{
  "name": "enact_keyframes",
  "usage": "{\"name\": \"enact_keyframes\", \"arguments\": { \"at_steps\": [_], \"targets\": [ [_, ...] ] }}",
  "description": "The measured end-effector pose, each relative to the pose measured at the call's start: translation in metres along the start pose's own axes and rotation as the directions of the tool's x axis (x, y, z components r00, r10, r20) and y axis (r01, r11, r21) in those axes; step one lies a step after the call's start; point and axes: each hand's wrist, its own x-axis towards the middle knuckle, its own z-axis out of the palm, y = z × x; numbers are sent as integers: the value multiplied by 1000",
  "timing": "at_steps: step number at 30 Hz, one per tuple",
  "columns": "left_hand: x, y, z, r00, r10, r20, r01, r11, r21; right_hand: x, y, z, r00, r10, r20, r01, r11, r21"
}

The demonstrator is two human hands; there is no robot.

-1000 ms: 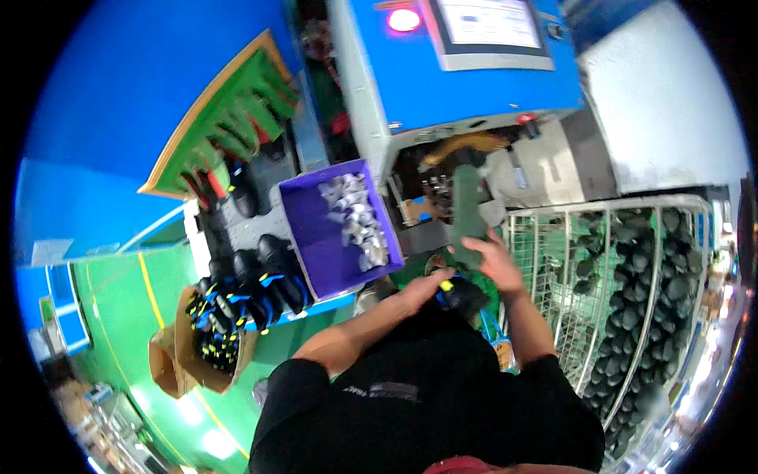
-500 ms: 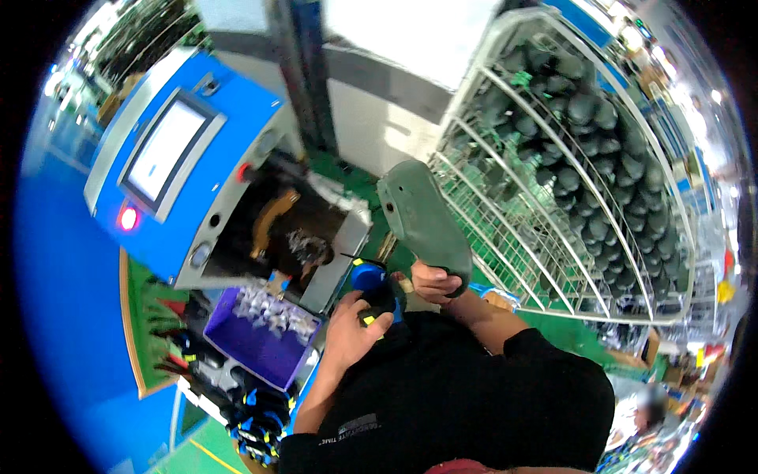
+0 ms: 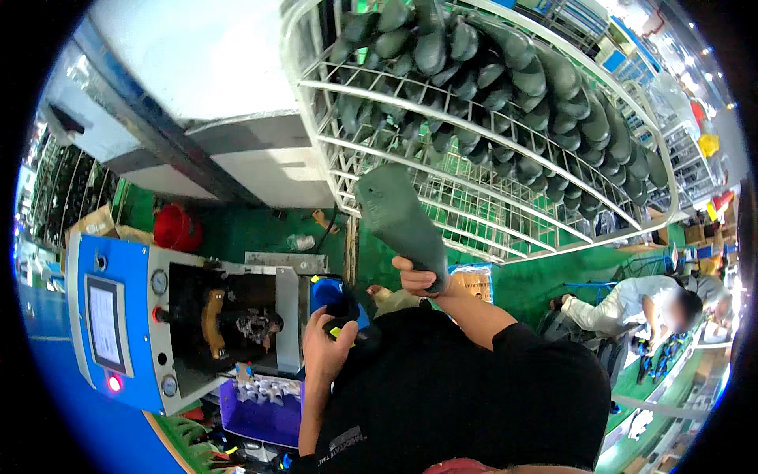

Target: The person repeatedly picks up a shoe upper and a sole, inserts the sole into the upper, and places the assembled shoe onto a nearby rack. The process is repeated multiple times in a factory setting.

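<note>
My right hand (image 3: 416, 276) grips the narrow end of a dark green shoe last (image 3: 397, 209). The last is raised and tilted, its wide end pointing up and left toward a wire rack. Lower and to the left, my left hand (image 3: 324, 344) is closed on a blue-and-black shoe upper (image 3: 326, 294) with yellow-green bits, close to my body. Part of the upper is hidden behind my fingers and thumb. The upper and the last are apart.
A white wire rack (image 3: 347, 86) holds many dark lasts (image 3: 529, 79). At left stands a blue machine (image 3: 130, 284) with a screen and open cavity. Below it is a purple bin (image 3: 260, 423) of pale pieces. A red bucket (image 3: 178, 227) sits behind. Another person (image 3: 624, 308) works at right.
The view has turned to the right, so the machine sits lower left and the rack nearer the middle. Both hands keep hold of the last and the upper.
</note>
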Motion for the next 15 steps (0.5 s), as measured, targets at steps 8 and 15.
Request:
{"name": "enact_keyframes", "arguments": {
  "at_steps": [8, 15],
  "targets": [
    [24, -12, 22, 988, -128, 82, 144, 962, -231, -80, -55, 29, 498, -675, -545, -406, 373, -834],
    [35, 18, 24, 980, -167, 104, 184, 966, -181, -141, -62, 9, 111, -862, -495, -648, 315, -693]
  ]
}}
